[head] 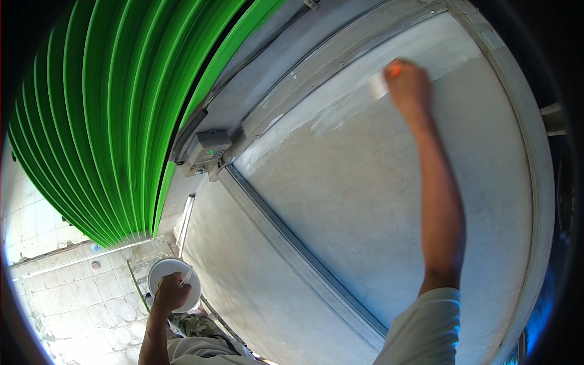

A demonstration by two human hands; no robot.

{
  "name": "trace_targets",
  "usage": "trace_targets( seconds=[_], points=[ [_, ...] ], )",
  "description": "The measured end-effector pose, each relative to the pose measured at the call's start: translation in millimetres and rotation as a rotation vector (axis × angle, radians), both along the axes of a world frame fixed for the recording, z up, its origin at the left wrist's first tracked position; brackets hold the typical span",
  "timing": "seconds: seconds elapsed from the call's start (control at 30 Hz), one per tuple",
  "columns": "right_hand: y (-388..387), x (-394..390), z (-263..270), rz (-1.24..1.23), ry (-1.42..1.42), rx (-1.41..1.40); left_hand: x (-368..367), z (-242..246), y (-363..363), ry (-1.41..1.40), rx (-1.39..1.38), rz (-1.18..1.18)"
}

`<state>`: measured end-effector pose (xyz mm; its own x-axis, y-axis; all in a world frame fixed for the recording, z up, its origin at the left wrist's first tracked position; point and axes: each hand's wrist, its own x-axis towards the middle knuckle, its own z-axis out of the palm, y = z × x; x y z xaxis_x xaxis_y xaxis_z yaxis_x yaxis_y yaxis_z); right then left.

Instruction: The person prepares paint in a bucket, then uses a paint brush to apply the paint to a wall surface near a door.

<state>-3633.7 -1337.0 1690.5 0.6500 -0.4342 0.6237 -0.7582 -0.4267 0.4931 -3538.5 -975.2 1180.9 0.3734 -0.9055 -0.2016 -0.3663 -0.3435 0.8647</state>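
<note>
My right hand (409, 84) is raised and closed around a paintbrush (378, 86), slightly blurred. A bit of its orange handle shows at the fist, and the pale bristle end is at the grey wall panel (365, 182). Along the panel's upper edge runs a band of wet-looking white paint (328, 109), with streaks below it. Low on the left, my left hand (172, 292) grips a round white bucket (155, 273). A white strip, perhaps its handle, sticks out beside my thumb. What the bucket contains is hard to make out.
Green ribbed shutter (114, 114) fills the upper left. Beside it, a grey control box (207, 150) with green lights and cables adjoins the frame corner. A metal channel (301, 251) divides the wall. White floor tiles (82, 301) lie below; a fluorescent tube (186, 223) is near the bucket.
</note>
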Motion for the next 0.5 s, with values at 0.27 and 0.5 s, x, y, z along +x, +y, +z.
trace_targets(
  seconds=[0.27, 0.5],
  points=[
    [0, 5, -65, -0.087, 0.536, -0.618, 2, 14, 0, 0.093, 0.099, -0.02],
    [21, 11, -255, 0.18, 0.439, 0.198, 2, 17, 5, 0.091, 0.093, 0.008]
  ],
)
